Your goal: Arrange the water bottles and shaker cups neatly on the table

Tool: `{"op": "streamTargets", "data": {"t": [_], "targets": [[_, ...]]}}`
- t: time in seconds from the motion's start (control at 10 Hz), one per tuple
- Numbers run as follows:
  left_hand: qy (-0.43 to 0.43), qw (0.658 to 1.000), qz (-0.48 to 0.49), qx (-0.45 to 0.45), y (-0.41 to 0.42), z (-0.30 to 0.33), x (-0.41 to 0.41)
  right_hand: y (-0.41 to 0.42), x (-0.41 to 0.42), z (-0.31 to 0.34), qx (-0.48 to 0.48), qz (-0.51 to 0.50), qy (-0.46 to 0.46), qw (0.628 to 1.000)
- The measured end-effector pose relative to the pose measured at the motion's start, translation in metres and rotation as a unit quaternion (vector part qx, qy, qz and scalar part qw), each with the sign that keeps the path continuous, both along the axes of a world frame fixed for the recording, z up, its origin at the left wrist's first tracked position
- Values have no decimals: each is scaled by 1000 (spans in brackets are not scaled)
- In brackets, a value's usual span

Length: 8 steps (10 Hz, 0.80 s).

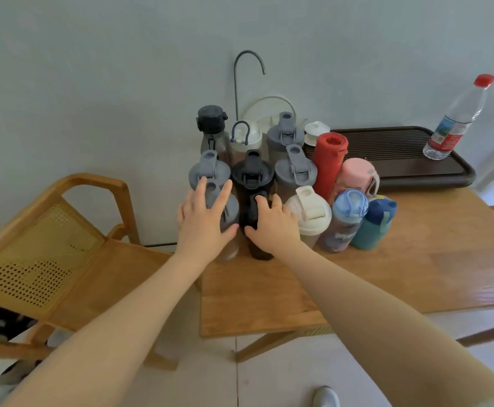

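Plastic, likely light (and slippery), the grey shaker cup [231, 211] is covered by the spread-fingered left hand [203, 218]; the black shaker cup [257, 248] beside it on the table [416, 274] is gripped mid-body by the right hand [272, 227].

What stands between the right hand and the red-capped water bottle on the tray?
The white shaker cup and the pink bottle stand between the right hand, which grips a black bottle, and the water bottle on the tray. Reaching over them looks possible.
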State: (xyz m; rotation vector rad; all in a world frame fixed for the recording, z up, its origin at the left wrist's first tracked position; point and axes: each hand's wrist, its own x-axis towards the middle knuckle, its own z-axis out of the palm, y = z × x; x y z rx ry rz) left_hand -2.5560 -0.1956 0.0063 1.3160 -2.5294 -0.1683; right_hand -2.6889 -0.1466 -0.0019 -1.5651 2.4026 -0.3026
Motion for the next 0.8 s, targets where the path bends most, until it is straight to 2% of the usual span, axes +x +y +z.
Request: {"op": "streamTargets", "data": {"t": [0.1,0.4,0.7,0.8], "targets": [[11,999,-40,30,-12,-7,7,-9,4,2,-10,-31,3,999],[20,998,-49,21,-18,-12,8,-8,10,5,-60,-33,62,996],[-49,996,-65,20,-3,1,16,6,7,17,-16,-3,30,999],[-43,992,-122,2,0,16,17,25,-4,36,-57,-6,35,998]]}}
